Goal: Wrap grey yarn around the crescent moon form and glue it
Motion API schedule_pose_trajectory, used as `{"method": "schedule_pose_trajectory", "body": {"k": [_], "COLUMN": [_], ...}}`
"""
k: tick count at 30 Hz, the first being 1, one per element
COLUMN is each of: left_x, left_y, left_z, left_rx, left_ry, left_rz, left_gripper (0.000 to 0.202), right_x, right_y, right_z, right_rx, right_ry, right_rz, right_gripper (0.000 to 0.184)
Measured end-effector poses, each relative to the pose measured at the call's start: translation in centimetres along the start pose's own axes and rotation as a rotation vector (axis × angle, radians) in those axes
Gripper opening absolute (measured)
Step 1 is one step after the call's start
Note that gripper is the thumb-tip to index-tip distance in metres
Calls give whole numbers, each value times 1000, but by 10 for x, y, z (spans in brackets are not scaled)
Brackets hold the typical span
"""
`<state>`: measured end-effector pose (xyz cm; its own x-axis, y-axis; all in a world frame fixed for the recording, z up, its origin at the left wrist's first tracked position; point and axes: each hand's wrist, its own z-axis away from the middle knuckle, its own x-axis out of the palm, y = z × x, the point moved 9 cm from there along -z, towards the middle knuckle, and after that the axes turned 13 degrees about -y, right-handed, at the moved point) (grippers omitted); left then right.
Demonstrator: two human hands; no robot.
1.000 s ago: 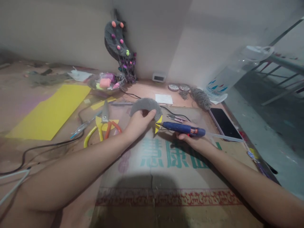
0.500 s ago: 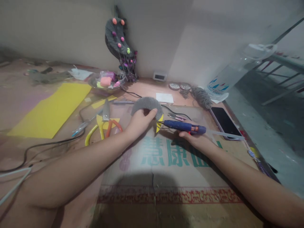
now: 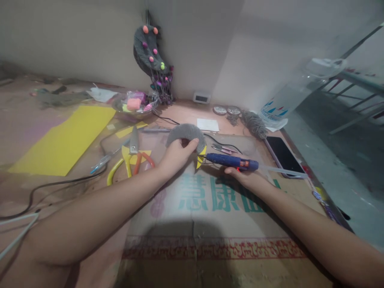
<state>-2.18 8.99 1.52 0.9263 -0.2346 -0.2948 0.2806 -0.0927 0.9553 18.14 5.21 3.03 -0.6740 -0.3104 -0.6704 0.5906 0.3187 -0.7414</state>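
Note:
My left hand (image 3: 175,156) grips a grey crescent-shaped piece (image 3: 185,133) wrapped in yarn, thumb on its inner edge. A small yellow paper piece (image 3: 200,157) hangs at the crescent's right tip. My right hand (image 3: 243,176) is wrapped round a blue glue gun (image 3: 232,161) with a clear glue stick sticking out to the right. The gun's nozzle touches the yellow piece. Both hands work over a flattened cardboard sheet (image 3: 210,216) with green characters.
Yellow-handled pliers and orange-handled scissors (image 3: 129,160) lie left of my hand. A yellow sheet (image 3: 64,140), a bowl of coloured bits (image 3: 133,106), a finished grey moon decoration (image 3: 150,52), a phone (image 3: 282,156), grey yarn (image 3: 253,124) and a plastic bottle (image 3: 288,96) surround the cardboard.
Almost nothing has moved; the glue gun's tip stays at the yellow piece, with only slight shifts of the hands and the view.

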Motion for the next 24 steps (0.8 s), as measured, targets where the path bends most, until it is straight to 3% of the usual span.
{"method": "schedule_pose_trajectory", "body": {"k": [24], "left_x": [2], "left_y": [4], "left_z": [-1], "left_rx": [38], "left_ry": [-26], "left_rz": [82], "left_gripper": [29], "right_x": [-2], "right_y": [-2], "right_z": [0], "right_rx": [53], "right_ry": [23], "right_rz": [-93], "right_gripper": [24]}}
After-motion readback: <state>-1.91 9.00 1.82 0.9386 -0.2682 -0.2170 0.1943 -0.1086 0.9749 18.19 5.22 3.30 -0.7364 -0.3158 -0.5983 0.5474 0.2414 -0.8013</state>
